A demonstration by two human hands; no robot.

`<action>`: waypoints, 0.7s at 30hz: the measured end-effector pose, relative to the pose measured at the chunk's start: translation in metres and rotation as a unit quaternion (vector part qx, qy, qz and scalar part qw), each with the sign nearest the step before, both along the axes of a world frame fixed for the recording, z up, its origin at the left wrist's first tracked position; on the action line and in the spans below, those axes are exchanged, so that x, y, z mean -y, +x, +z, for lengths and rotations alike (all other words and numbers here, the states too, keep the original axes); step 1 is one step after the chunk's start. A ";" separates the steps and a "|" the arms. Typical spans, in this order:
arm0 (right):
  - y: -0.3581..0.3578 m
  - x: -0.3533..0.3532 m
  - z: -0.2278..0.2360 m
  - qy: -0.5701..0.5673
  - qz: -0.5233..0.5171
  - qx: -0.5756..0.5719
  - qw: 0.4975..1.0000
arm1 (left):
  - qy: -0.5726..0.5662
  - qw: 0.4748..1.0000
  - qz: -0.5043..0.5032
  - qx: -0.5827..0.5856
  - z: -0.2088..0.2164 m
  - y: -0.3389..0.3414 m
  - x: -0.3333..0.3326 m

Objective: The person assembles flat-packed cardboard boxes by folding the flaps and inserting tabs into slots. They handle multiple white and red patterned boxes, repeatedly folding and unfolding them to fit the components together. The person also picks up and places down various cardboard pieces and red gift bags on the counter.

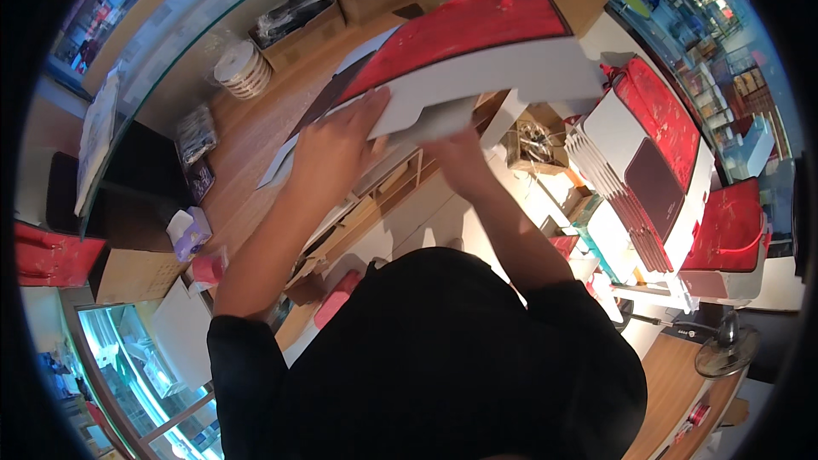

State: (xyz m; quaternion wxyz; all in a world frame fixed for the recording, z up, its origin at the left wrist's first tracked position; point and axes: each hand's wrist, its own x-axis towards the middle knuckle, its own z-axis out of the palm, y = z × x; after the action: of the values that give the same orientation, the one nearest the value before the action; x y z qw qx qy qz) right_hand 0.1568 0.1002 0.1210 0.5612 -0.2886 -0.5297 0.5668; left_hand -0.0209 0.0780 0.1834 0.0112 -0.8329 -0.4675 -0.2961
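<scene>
A red, white and dark brown cardboard box (464,34), partly folded, lies across the desk top in front of me. Its long white panel faces me, with a notched flap at the near edge. My left hand (336,149) is closed on that edge, fingers lying over the white panel. At the grey-white flap, my right hand (458,158) pinches the same box; its fingertips are blurred and partly hidden. To the right lean several flattened cardboard boxes (652,166) in the same colours, stacked together.
On the wooden desk (247,132) stand a stack of white rolls (243,68), an open carton with black packets (294,17) and a purple tissue box (188,232). A brown carton (537,140) holds coiled items. Red bags (728,226) stand right, near a small fan (724,353).
</scene>
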 end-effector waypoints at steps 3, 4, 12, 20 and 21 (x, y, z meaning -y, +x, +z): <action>-0.016 0.002 0.014 0.017 0.000 -0.076 0.997 | 0.011 1.000 0.009 -0.001 0.002 0.014 -0.009; -0.016 0.006 0.024 0.047 0.002 -0.090 0.995 | 0.032 0.999 -0.008 0.015 -0.003 0.017 -0.011; -0.006 0.020 0.012 0.084 -0.029 -0.034 0.995 | 0.061 0.994 0.001 0.092 0.011 0.039 -0.016; 0.003 0.013 -0.013 0.120 -0.089 0.092 0.984 | 0.056 0.887 0.090 0.449 0.045 -0.032 -0.016; 0.005 0.001 -0.034 0.085 -0.107 0.098 0.986 | 0.056 0.860 0.092 0.498 0.051 -0.039 -0.010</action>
State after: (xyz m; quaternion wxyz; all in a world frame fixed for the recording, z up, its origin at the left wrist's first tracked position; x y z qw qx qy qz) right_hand 0.1614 0.0994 0.0866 0.5867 -0.3491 -0.5944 0.4250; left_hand -0.0595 0.0883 0.2349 -0.1496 -0.5251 -0.4680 -0.6949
